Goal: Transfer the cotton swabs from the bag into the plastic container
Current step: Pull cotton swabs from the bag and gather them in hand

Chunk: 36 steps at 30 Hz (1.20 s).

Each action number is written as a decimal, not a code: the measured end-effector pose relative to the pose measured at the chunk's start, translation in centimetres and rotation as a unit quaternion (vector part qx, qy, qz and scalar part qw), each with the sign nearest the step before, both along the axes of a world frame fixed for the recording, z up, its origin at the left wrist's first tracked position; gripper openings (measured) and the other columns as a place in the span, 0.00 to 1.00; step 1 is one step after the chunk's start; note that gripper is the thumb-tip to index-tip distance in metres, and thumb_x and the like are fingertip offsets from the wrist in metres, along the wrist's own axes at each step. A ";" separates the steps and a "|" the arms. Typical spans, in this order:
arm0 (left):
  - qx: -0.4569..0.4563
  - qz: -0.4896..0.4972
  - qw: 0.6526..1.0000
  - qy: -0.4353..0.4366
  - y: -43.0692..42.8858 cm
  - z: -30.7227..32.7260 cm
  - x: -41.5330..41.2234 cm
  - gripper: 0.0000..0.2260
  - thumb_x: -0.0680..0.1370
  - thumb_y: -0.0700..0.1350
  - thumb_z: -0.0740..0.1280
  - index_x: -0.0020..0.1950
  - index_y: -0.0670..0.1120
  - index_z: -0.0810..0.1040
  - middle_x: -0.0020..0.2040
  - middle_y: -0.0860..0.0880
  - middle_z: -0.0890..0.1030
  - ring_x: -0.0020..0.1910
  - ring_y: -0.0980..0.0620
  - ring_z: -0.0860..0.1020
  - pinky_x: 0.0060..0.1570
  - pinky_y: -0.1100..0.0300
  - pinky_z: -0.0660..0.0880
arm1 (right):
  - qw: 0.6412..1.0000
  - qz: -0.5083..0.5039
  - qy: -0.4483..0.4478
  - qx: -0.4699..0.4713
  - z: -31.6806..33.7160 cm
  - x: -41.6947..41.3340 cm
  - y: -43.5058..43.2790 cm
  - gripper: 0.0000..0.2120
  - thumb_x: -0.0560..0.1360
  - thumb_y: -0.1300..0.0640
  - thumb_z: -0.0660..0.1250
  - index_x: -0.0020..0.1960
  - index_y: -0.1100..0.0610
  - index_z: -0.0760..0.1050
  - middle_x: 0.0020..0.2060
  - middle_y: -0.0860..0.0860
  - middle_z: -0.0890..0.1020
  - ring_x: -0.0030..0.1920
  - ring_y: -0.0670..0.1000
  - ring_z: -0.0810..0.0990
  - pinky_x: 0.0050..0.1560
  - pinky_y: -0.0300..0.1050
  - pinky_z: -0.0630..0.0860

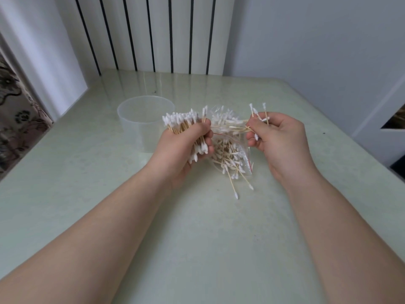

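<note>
Left hand (186, 150) clenched round one thick swab bundle (182, 122), too many to count. Right hand (280, 141) pinching loose swabs (258, 116), about four tips showing. One clear bag (230, 150) between hands, contents spilling onto table (197, 238). One plastic container (140, 126) upright behind left hand.

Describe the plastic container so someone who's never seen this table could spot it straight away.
Start at the pale green table in front of the black-striped panel. At its far left, just beyond the left hand gripping a bundle of swabs, stands the plastic container. Unlike the crumpled clear bag beside it, it is a round, translucent, open-topped tub.
</note>
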<state>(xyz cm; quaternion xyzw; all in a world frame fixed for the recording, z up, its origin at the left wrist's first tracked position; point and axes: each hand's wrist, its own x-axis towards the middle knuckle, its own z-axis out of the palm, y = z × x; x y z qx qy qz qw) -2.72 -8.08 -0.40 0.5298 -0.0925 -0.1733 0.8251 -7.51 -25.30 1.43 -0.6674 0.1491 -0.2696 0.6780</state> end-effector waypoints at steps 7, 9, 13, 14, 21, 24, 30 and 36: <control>0.106 0.022 0.993 -0.046 -0.1 -1.5 0.5 0.06 0.72 0.43 0.78 0.45 0.44 0.83 0.38 0.48 0.84 0.35 0.50 0.82 0.43 0.56 0.76 | 0.997 0.075 -0.009 -0.011 0.0 -0.3 1.0 0.05 0.76 0.69 0.69 0.45 0.61 0.79 0.35 0.55 0.82 0.32 0.50 0.80 0.33 0.41 0.79; 0.139 0.029 0.988 -0.065 -0.1 -1.7 0.7 0.09 0.69 0.47 0.79 0.43 0.44 0.84 0.37 0.46 0.84 0.35 0.47 0.81 0.43 0.54 0.75 | 0.997 0.080 -0.006 -0.018 0.0 -0.3 1.1 0.05 0.76 0.69 0.69 0.46 0.61 0.79 0.34 0.55 0.82 0.31 0.49 0.80 0.33 0.41 0.79; 0.170 0.016 0.980 -0.097 -0.1 -1.7 0.6 0.13 0.68 0.48 0.77 0.46 0.40 0.84 0.39 0.37 0.84 0.36 0.43 0.80 0.41 0.44 0.76 | 0.994 0.087 0.020 -0.062 -0.2 -0.4 1.1 0.07 0.75 0.70 0.70 0.44 0.59 0.80 0.30 0.53 0.82 0.29 0.51 0.80 0.34 0.44 0.80; 0.174 0.013 0.980 -0.099 -0.1 -1.7 0.6 0.14 0.69 0.48 0.77 0.47 0.38 0.84 0.41 0.35 0.84 0.37 0.42 0.80 0.42 0.42 0.77 | 0.993 0.091 0.025 -0.071 -0.2 -0.4 1.1 0.07 0.75 0.70 0.70 0.44 0.58 0.80 0.30 0.52 0.82 0.29 0.51 0.79 0.35 0.45 0.81; 0.144 -0.033 0.984 -0.101 -0.1 -2.1 0.6 0.08 0.74 0.41 0.75 0.50 0.38 0.84 0.44 0.36 0.84 0.41 0.44 0.81 0.42 0.52 0.77 | 0.990 0.125 0.027 -0.057 -0.3 -0.5 1.4 0.08 0.75 0.71 0.70 0.42 0.59 0.81 0.29 0.52 0.81 0.30 0.50 0.79 0.34 0.42 0.80; 0.136 -0.039 0.984 -0.107 -0.1 -2.0 0.6 0.07 0.74 0.40 0.76 0.49 0.38 0.84 0.42 0.36 0.83 0.40 0.44 0.81 0.41 0.53 0.77 | 0.991 0.123 0.032 -0.040 -0.5 -0.3 1.6 0.07 0.75 0.70 0.69 0.43 0.61 0.81 0.29 0.53 0.81 0.31 0.50 0.79 0.31 0.41 0.78; 0.131 -0.033 0.986 -0.095 -0.1 -2.1 0.8 0.06 0.76 0.38 0.74 0.48 0.35 0.82 0.36 0.41 0.81 0.36 0.44 0.78 0.43 0.51 0.76 | 0.998 0.064 0.003 -0.009 -0.3 -0.1 0.5 0.03 0.77 0.65 0.71 0.45 0.60 0.81 0.32 0.53 0.83 0.33 0.54 0.79 0.31 0.42 0.75; 0.163 -0.095 0.972 -0.138 -0.1 -1.9 0.2 0.06 0.77 0.38 0.72 0.51 0.36 0.81 0.36 0.41 0.81 0.36 0.43 0.78 0.43 0.49 0.77 | 0.994 0.108 0.004 -0.006 -0.5 0.0 1.1 0.03 0.77 0.68 0.69 0.47 0.62 0.80 0.30 0.53 0.82 0.30 0.49 0.79 0.33 0.39 0.78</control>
